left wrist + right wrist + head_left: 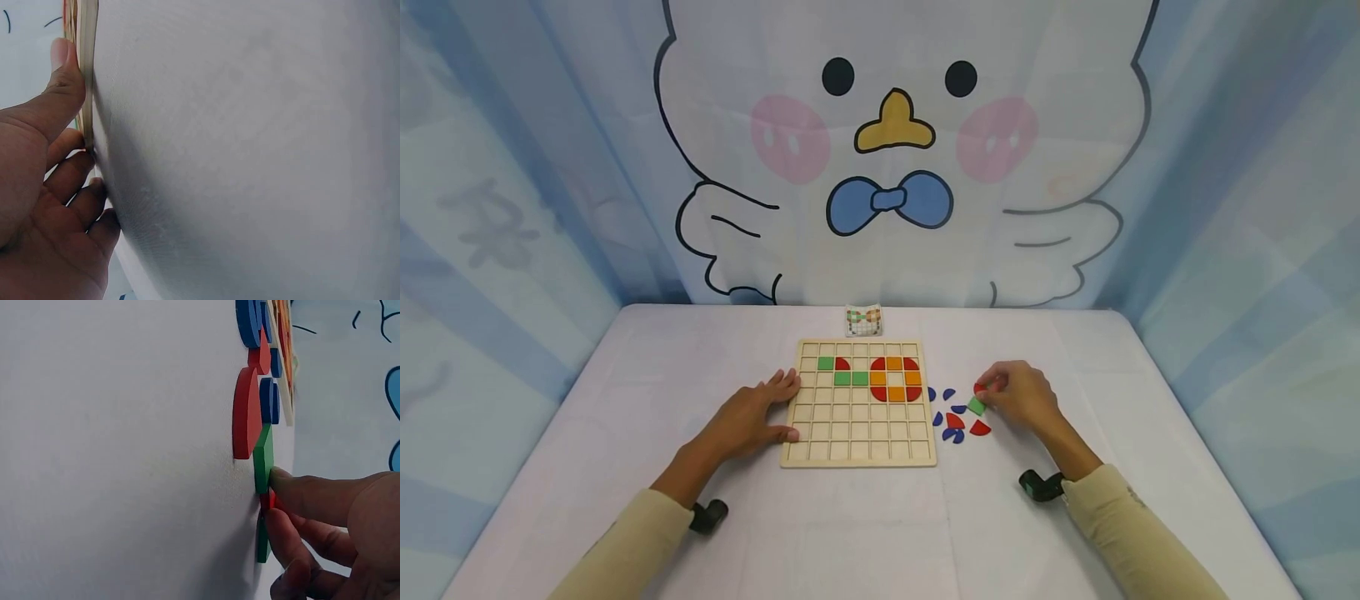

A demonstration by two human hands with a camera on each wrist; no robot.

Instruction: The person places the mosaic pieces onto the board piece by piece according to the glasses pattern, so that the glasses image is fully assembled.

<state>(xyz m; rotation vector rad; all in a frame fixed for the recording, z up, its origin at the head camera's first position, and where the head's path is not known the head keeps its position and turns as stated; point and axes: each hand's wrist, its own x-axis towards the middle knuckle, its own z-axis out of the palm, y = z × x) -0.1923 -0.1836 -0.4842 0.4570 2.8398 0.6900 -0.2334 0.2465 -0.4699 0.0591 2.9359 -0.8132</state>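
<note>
We see the right grip [319, 531] pinching a red piece [267, 500]; green pieces [262, 464] show on either side. Blue pieces [247, 324] and other red pieces [244, 415] lie on the table [125, 450] near the board [282, 375].

Centre of the counter [880, 533], here's the board [861, 431], tiles [893, 363] in its back half! Card [863, 321] just behind, loose pieces [980, 427] to the right, left hand [752, 421] along the left edge, curtain [887, 271] behind everything!

The right hand [1018, 396] partly hides a red piece [265, 500]; the card [863, 321] is too small to read clearly.
</note>
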